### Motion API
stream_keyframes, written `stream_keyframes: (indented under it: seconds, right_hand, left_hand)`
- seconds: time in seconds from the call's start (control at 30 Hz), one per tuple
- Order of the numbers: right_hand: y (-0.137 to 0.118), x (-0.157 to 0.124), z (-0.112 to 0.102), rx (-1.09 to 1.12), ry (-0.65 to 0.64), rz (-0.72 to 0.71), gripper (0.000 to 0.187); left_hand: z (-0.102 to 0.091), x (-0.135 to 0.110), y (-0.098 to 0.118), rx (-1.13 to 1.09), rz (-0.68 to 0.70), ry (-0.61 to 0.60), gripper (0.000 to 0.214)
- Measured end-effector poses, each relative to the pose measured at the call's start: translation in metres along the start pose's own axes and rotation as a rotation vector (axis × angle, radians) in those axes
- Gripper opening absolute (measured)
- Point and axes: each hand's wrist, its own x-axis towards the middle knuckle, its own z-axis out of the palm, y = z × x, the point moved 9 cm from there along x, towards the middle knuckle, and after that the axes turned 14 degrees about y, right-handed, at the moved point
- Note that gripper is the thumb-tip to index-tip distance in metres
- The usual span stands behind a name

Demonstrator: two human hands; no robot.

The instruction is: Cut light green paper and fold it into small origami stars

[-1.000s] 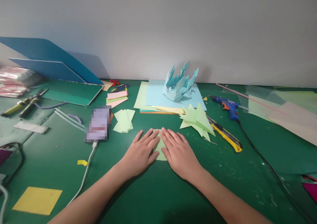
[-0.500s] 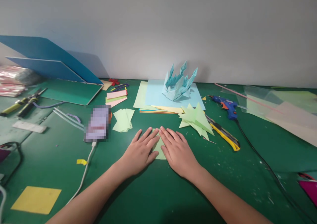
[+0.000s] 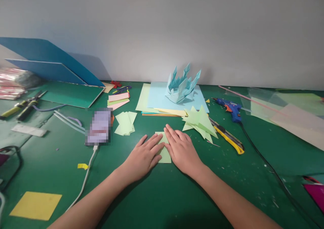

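Observation:
A small light green paper (image 3: 165, 156) lies flat on the green table, partly covered by both hands. My left hand (image 3: 144, 156) rests open on its left side, fingers stretched toward the middle. From the other side, my right hand (image 3: 182, 151) lies flat along the right edge, its fingertips near the top. Beyond my right hand is a pile of folded light green paper pieces (image 3: 199, 121). Several light green paper slips (image 3: 126, 123) lie past my left hand.
A blue folded-paper crown shape (image 3: 181, 87) stands on stacked coloured sheets (image 3: 154, 95). To the right lie a yellow utility knife (image 3: 229, 139) and a blue glue gun (image 3: 233, 110) with its cable. A blurred phone (image 3: 98, 126), pliers (image 3: 27, 105) and a yellow paper (image 3: 35, 205) are leftward.
My left fingers have drawn back slightly from the paper's top edge. The fingertips of my right hand reach a little farther up, and more of the paper's lower right corner shows.

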Motion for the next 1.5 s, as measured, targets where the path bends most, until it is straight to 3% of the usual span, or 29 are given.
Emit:
stream_keyframes:
  seconds: [0.23,0.57,0.8,1.03,1.2,1.27,1.4,1.5]
  right_hand:
    - [0.008,0.007,0.002,0.014,-0.007,0.043,0.047]
    - [0.021,0.024,0.000,0.054,0.076,0.125,0.041]
    - [0.025,0.039,0.006,0.135,0.047,0.160,0.036]
    - [0.023,0.014,-0.005,0.209,0.058,0.112,0.050]
    - [0.011,-0.012,-0.012,0.308,-0.023,0.094,0.064]
    - [0.010,-0.017,-0.014,0.327,-0.037,0.107,0.064]
    - [0.016,-0.019,-0.014,0.380,-0.008,0.164,0.065]
    - [0.017,-0.015,-0.013,0.438,0.031,0.181,0.055]
  left_hand:
    - [-0.001,0.000,0.003,-0.011,0.002,-0.054,0.038]
    - [-0.003,0.000,0.003,-0.026,0.009,-0.003,0.029]
    - [-0.005,0.001,0.002,-0.049,-0.005,-0.030,0.027]
    - [-0.007,0.000,0.004,-0.078,-0.014,-0.019,0.029]
    - [-0.008,0.000,0.004,-0.086,-0.026,-0.018,0.029]
    - [-0.008,0.000,0.004,-0.093,-0.020,-0.031,0.031]
    - [-0.011,-0.001,0.005,-0.124,0.007,-0.014,0.053]
    - [-0.013,0.000,0.002,-0.133,0.001,0.033,0.054]
